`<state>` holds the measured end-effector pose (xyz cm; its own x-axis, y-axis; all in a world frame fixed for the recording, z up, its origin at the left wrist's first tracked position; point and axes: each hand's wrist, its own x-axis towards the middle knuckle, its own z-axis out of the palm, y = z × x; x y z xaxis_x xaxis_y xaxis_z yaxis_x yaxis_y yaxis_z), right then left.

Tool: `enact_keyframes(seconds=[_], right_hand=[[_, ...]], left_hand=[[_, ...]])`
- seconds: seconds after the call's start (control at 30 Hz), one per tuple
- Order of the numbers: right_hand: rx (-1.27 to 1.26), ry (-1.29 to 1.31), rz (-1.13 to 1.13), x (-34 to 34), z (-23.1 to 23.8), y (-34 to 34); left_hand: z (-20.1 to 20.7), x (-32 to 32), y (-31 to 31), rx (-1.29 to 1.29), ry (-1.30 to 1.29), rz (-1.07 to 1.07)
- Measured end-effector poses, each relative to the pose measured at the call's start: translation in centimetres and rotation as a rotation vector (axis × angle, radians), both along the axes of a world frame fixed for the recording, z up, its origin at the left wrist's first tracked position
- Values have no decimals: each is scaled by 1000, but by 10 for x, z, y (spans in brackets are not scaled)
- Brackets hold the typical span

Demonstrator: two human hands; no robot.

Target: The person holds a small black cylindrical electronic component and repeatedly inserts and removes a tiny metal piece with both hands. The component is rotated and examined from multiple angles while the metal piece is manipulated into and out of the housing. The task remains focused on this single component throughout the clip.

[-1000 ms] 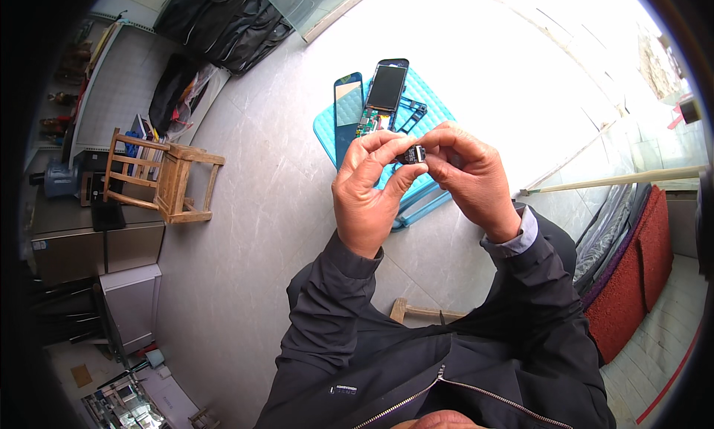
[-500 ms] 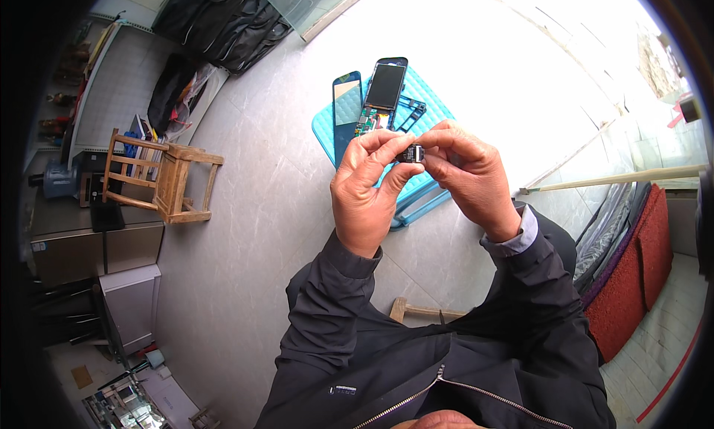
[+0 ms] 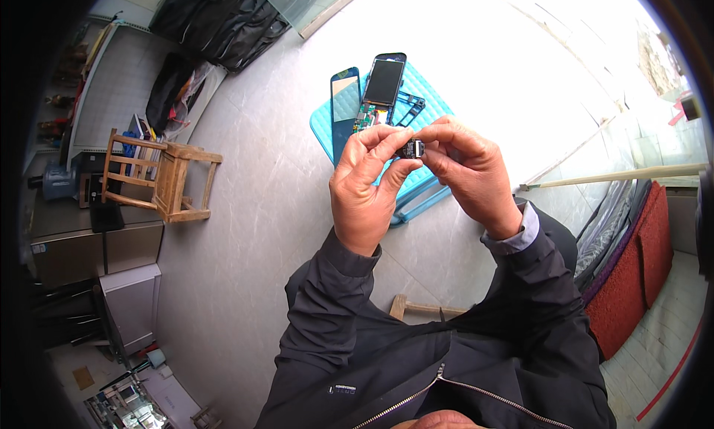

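Between my hands, above a light-blue stool, is a small black electronic part with a pale, silvery patch on it. My left hand pinches its left side with thumb and fingers. The fingertips of my right hand close on its right edge. Just beyond my fingers, on the stool, lies an opened phone with its dark screen and a bare green circuit board. Left of it a dark flat phone panel reflects light. A blue-black plastic phone frame lies to the right.
Left on the tiled floor is a wooden chair. A pale pole and a leaning red mat are at the right. Black bags lie far left. Part of a wooden seat shows between my legs.
The black part has tilted slightly in my fingers, so its silvery patch sits a little lower and clearer. The stool and phone pieces appear slightly higher in the view. Both hands keep their pinch.
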<state>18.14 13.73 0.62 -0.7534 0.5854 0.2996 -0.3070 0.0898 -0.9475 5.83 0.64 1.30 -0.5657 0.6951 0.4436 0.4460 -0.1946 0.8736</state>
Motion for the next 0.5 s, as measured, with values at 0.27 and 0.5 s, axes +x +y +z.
enact_keyframes(seconds=[0.27, 0.5], right_hand=[[3, 0, 2, -1, -1, 1], [1, -7, 13, 1, 0, 1]], left_hand=[[-3, -1, -1, -8, -27, -3], [-6, -5, -4, -11, -25, -67]])
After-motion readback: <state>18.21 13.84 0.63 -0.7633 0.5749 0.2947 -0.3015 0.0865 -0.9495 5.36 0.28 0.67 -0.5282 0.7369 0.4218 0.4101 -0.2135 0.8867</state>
